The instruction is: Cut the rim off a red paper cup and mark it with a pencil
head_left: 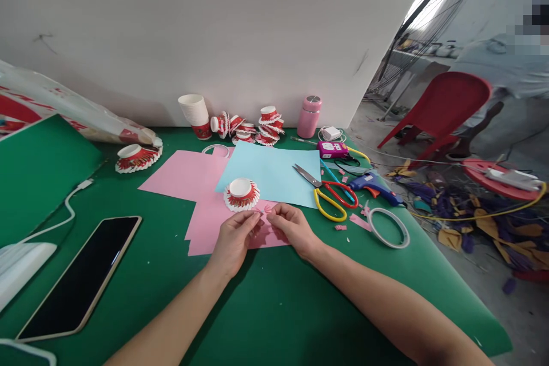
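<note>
Both hands meet over pink paper (201,229) near the middle of the green table. My left hand (235,240) is closed in a pinch, its fingertips at a small pink paper piece (259,211). My right hand (294,229) pinches a small pink bow-like paper piece (268,209), close beside the left fingertips. Just beyond my left hand stands a fringed red and white paper cup piece (241,194), partly on a light blue sheet (270,171). Scissors with red and yellow handles (330,197) lie open to the right.
A phone (81,277) lies at left. Stacked cups (194,114), several fringed cup pieces (269,123) and a pink bottle (309,116) stand behind. A blue glue gun (375,185) and tape ring (389,227) are at right. Beyond, a person sits on a red chair (441,108).
</note>
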`<state>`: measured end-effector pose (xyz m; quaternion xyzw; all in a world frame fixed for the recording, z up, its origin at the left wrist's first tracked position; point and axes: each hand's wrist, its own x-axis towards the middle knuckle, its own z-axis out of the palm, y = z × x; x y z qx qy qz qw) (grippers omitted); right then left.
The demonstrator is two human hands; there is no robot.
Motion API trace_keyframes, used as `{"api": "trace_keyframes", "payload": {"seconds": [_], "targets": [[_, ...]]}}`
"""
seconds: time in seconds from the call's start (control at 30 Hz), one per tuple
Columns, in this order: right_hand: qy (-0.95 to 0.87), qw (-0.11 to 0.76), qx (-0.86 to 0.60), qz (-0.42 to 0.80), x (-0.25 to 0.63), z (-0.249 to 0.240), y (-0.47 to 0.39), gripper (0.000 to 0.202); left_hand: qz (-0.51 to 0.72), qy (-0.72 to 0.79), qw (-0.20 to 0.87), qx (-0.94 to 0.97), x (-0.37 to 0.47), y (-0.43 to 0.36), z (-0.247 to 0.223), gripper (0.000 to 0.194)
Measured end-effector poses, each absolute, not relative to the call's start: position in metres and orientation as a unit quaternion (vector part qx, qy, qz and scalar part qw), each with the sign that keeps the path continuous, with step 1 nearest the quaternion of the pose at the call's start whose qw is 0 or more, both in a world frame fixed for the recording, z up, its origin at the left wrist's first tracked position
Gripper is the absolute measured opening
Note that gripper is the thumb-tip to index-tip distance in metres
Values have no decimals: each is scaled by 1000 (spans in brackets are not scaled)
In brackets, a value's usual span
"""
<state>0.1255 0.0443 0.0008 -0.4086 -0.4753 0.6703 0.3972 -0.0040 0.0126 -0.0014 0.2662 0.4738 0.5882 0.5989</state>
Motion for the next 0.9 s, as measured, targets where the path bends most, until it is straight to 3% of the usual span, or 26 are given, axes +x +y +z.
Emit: {"api": "trace_keyframes", "payload": {"seconds": [0.2, 0.37, 0.63, 0.9], "targets": [[-493, 371, -407, 674, 128, 4, 45, 21, 591, 462, 607, 264, -8, 14, 0, 13], [-476, 400, -427, 657, 132, 8, 48, 17, 565, 454, 619, 302, -9, 12, 3, 14], [-616, 352, -364, 603, 137, 11, 49, 14, 494, 482, 593, 414, -7, 8, 7, 20], [-605, 388, -395, 573, 134, 9, 47, 16, 489, 506, 581, 409, -6, 7, 5, 22]]}}
